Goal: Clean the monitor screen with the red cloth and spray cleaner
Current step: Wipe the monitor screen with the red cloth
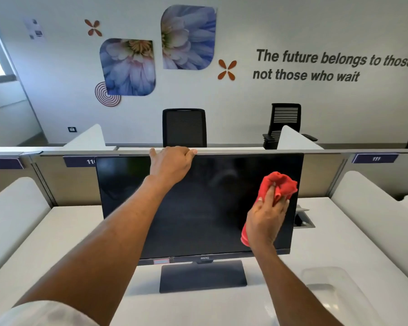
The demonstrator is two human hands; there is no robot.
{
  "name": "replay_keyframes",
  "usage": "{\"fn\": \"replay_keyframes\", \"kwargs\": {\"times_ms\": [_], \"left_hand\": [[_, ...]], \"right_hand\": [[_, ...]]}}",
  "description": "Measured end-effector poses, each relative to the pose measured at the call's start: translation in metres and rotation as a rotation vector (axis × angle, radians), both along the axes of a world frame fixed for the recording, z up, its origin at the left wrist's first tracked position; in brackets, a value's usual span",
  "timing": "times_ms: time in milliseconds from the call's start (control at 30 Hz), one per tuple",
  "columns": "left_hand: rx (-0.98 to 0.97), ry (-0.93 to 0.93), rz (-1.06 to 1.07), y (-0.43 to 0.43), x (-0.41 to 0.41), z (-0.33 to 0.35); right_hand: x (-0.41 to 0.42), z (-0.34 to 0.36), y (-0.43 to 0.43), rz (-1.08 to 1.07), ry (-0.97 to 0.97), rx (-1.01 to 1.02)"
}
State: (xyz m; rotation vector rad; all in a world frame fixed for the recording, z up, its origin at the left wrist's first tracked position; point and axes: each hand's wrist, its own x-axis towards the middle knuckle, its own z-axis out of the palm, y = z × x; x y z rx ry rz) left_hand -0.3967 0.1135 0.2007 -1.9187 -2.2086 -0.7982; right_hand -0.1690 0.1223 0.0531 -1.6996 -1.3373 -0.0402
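A black monitor (198, 208) with a dark, switched-off screen stands on its flat base on the white desk (68, 231). My left hand (170, 163) grips the monitor's top edge near the middle, fingers curled over the back. My right hand (266, 220) presses a bunched red cloth (279, 184) against the right side of the screen; more red cloth shows below the palm. No spray cleaner bottle is in view.
White curved dividers flank the desk on both sides. A cable hatch (303, 218) sits open behind the monitor's right edge. A faint clear plastic object (325, 285) lies on the desk at the near right. Two black office chairs stand beyond the partition.
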Motion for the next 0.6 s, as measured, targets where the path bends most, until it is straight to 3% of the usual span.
{"fn": "replay_keyframes", "kwargs": {"times_ms": [67,200,300,367,467,600], "left_hand": [[-0.006,-0.004,0.004,0.000,0.000,0.000],[-0.022,-0.014,-0.002,0.000,0.002,0.001],[-0.018,-0.022,-0.011,0.000,0.001,0.001],[-0.017,-0.037,-0.022,0.001,0.000,0.001],[-0.015,-0.067,-0.034,0.001,-0.001,0.000],[-0.003,-0.088,-0.052,0.001,-0.004,-0.001]], "right_hand": [[-0.016,-0.005,-0.008,0.017,-0.091,0.048],[-0.056,-0.035,-0.035,0.226,-0.514,0.125],[-0.052,-0.045,-0.036,0.280,-0.610,0.142],[-0.036,-0.039,-0.029,0.199,-0.534,0.083],[-0.002,-0.023,-0.014,0.023,-0.245,-0.049],[0.026,-0.015,-0.002,-0.054,-0.013,-0.047]]}}
